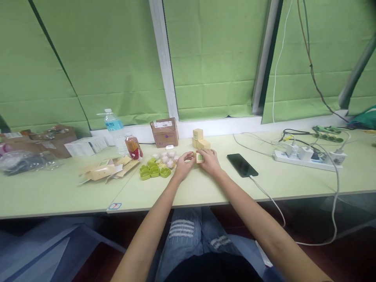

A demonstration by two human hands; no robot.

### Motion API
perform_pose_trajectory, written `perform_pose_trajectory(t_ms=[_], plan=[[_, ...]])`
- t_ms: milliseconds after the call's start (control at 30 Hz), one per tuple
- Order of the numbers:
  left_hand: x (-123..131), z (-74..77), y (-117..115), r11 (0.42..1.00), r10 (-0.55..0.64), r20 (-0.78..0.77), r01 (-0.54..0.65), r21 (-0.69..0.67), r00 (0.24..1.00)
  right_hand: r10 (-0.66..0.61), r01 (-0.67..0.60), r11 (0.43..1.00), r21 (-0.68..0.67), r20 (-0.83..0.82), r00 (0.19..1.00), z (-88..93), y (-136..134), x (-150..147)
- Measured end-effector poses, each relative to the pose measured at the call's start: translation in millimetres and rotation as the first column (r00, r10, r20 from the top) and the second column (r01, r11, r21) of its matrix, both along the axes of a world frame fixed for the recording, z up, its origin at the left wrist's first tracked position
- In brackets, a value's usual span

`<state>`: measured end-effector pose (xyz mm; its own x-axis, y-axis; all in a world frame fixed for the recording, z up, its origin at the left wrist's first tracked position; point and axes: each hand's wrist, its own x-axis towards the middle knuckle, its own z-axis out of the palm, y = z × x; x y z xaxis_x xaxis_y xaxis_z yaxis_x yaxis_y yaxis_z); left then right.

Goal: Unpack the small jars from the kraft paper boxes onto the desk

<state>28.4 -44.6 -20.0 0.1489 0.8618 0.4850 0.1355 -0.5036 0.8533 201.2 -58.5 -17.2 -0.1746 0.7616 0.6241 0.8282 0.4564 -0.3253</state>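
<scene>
A small tan box with a green label [199,157] stands on the pale green table [205,188], gripped between both hands. My left hand [184,164] pinches its left side with curled fingers. My right hand [209,160] wraps round its right side. Just behind stand a few stacked tan boxes [199,140]. Left of my left hand lie several small green cups [154,171] and several white round pieces [167,157].
A black phone [242,165] with a white cable lies right of my hands. A power strip [305,158] with plugs sits far right. A water bottle [115,131], a red-filled bottle [133,147], a cardboard box [164,133] and flat cardboard blanks [107,169] stand to the left.
</scene>
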Motion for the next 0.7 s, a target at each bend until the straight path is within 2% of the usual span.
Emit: perform_pose_trajectory(t_ms=[167,367,700], plan=[[-2.4,-3.0,2.0,1.000,0.008,-0.067,-0.006,0.023,0.998,0.003,-0.003,1.000,-0.012,0.013,1.000,-0.3,-0.8,1.5],[-1.8,-4.6,2.9,1.000,-0.013,-0.067,0.015,0.022,0.998,0.002,-0.001,1.000,-0.020,0.041,0.999,-0.8,-0.7,2.0],[-6.6,3.2,-6.4,0.997,-0.075,-0.109,0.074,-0.009,0.991,0.077,-0.076,0.997,-0.007,0.089,0.993,6.0,-9.8,3.6]])
